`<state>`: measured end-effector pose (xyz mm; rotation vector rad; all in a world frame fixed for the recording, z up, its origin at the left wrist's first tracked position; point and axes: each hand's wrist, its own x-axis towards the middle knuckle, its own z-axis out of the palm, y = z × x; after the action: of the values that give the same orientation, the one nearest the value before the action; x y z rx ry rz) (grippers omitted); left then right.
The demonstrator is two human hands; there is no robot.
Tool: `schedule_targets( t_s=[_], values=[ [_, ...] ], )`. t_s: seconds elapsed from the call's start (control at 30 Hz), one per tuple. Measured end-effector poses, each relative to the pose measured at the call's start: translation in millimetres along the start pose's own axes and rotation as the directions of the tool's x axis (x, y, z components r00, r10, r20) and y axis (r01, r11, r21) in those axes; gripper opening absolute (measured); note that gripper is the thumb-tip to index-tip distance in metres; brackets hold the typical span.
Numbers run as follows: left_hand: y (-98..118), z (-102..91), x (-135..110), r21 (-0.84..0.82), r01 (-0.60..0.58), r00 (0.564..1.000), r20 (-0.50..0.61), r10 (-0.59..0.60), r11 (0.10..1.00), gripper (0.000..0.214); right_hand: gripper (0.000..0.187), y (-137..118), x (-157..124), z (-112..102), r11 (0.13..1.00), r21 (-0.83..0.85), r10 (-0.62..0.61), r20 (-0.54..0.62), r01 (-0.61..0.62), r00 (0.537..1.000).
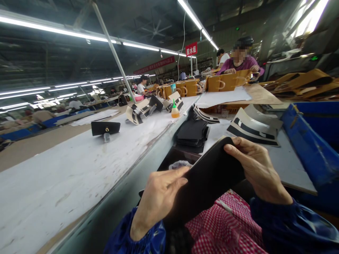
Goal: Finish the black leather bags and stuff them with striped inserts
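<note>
A flat black panel (209, 180), which looks like leather, is held tilted above my lap, its pale edge facing up. My left hand (161, 195) pinches it near its lower left end, thumb and fingers pressed along the edge. At the upper right corner my right hand (254, 164) grips it between thumb and fingers. Just beyond the panel lies a stack of black pieces (192, 134). Curved cream pieces with black strips (251, 128) rest on the board to the right.
On the white-covered table (66, 176) stand a small black wallet-like piece (105, 128) and a glue bottle (174, 110). A blue bin (309, 141) is at the right. Tan bags (214, 84) stand farther back, where a co-worker (239, 65) handles one.
</note>
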<state>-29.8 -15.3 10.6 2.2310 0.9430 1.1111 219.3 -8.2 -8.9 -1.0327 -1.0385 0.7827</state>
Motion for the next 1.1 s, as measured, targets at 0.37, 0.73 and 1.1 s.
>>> schedule_targets(
  t_s=[0.37,0.73,1.1],
  values=[
    [-14,5.6,2,0.088,0.035,0.999,-0.04,-0.032,0.996,0.021,0.031,-13,-13,5,0.999,-0.054,-0.012,-0.066,0.009,0.998],
    [-2,21.0,13,0.151,0.028,0.998,-0.068,-0.018,0.988,0.014,0.032,-15,-16,6,0.991,-0.081,-0.111,-0.01,0.11,0.994],
    [12,36.4,19,0.196,-0.023,0.996,-0.083,0.04,0.98,0.017,0.027,-13,-12,6,0.963,-0.115,-0.234,0.091,0.244,0.968]
  ],
)
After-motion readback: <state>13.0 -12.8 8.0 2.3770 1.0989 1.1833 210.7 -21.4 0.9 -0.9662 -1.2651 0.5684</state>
